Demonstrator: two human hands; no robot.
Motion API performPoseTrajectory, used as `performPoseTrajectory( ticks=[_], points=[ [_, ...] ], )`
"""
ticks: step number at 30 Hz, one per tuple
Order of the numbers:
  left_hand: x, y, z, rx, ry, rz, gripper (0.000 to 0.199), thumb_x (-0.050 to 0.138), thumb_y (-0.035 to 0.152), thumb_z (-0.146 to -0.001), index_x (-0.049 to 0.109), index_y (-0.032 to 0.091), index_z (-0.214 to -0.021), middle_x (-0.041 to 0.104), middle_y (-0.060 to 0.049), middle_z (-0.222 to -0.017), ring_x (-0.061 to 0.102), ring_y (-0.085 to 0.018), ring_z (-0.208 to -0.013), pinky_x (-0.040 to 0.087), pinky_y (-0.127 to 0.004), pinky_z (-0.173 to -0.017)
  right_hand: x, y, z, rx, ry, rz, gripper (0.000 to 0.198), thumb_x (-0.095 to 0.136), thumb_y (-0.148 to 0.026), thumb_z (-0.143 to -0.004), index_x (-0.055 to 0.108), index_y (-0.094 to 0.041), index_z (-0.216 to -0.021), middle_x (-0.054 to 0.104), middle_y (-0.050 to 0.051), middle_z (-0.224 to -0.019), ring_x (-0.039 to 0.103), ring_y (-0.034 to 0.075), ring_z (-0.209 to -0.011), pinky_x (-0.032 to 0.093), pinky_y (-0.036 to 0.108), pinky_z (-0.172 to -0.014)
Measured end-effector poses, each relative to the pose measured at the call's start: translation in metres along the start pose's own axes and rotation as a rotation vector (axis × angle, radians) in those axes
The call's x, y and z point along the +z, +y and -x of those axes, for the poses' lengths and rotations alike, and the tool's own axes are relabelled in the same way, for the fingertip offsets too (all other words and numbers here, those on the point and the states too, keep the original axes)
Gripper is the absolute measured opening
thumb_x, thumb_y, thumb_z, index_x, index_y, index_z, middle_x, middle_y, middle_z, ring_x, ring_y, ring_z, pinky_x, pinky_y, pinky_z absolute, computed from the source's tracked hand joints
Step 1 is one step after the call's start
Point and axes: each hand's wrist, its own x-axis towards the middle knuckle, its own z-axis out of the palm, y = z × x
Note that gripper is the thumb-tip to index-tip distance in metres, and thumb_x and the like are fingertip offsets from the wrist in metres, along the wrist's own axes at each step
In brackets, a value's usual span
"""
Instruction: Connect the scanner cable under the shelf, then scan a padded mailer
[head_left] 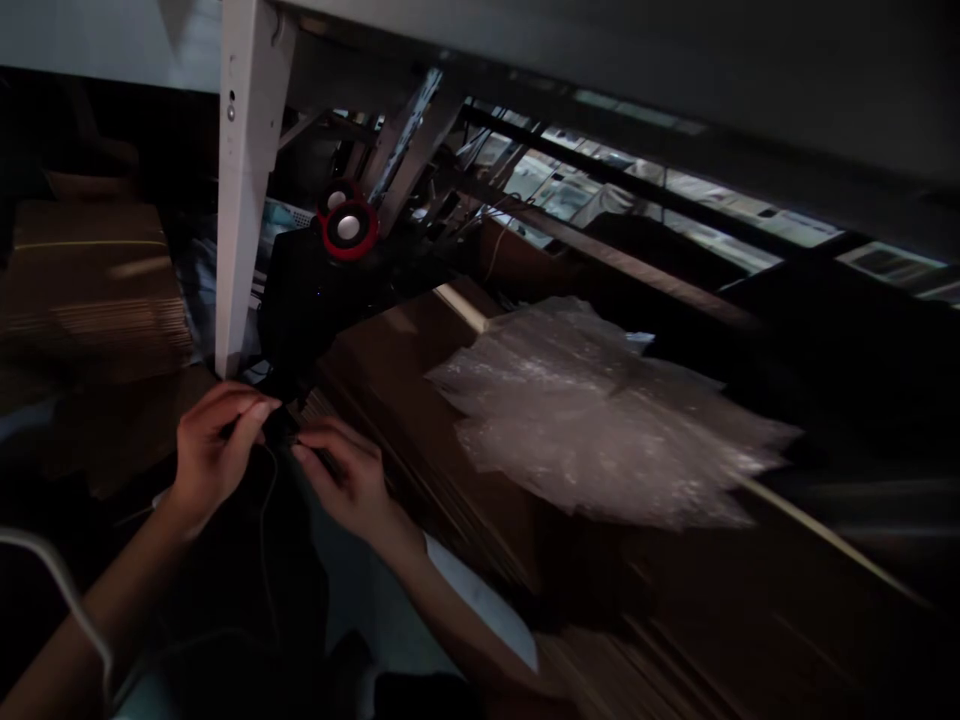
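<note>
Beside the white table leg (238, 190), left hand (214, 450) and right hand (341, 480) pinch something small and dark, possibly a cable (264, 530); poor light risks a fumble.

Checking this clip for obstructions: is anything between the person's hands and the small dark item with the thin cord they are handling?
Nothing visible does. The left hand and right hand both already pinch the small dark item, with the thin cord hanging below. The white table leg and bubble wrap stand apart. The dim light hides finer detail.
</note>
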Motion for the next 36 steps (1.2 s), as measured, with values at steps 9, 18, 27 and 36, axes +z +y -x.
performPoseTrajectory(
  ticks=[9,18,27,36],
  points=[
    [0.0,0.0,0.001,0.078,-0.295,-0.113,0.018,0.068,0.019,-0.102,0.067,0.017,-0.084,0.061,0.002,-0.08,0.06,-0.007,-0.065,0.047,-0.019,-0.06,-0.004,-0.002,0.002,0.094,-0.075,-0.048,0.009,0.062,-0.017,-0.103,0.064,-0.02,-0.095,0.068,0.002,-0.089,0.067,0.013,-0.083,0.054,0.027,-0.074],
    [-0.007,-0.014,0.004,0.182,-0.083,-0.429,0.032,0.061,0.026,-0.107,0.061,0.016,-0.077,0.056,0.001,-0.07,0.055,-0.01,-0.06,0.042,-0.024,-0.058,0.0,0.0,0.002,0.182,-0.066,-0.045,0.01,0.061,-0.019,-0.101,0.062,-0.02,-0.091,0.065,0.001,-0.083,0.064,0.013,-0.078,0.049,0.026,-0.069],
    [-0.003,-0.014,0.007,-0.051,-0.524,-0.229,0.051,0.05,0.041,-0.111,0.057,0.016,-0.068,0.055,0.001,-0.066,0.054,-0.011,-0.058,0.038,-0.025,-0.055,0.006,0.004,0.01,0.136,-0.133,0.019,0.018,0.057,-0.02,-0.102,0.053,-0.021,-0.085,0.057,-0.001,-0.079,0.058,0.013,-0.075,0.044,0.026,-0.066],
    [-0.004,-0.008,0.004,-0.012,-0.349,0.07,0.041,0.066,0.021,-0.102,0.055,0.017,-0.062,0.048,0.003,-0.06,0.046,-0.007,-0.052,0.032,-0.021,-0.047,0.006,-0.01,-0.007,0.326,-0.2,-0.323,0.024,0.061,-0.028,-0.101,0.059,-0.02,-0.078,0.062,-0.002,-0.071,0.06,0.012,-0.069,0.047,0.026,-0.067]
  ],
)
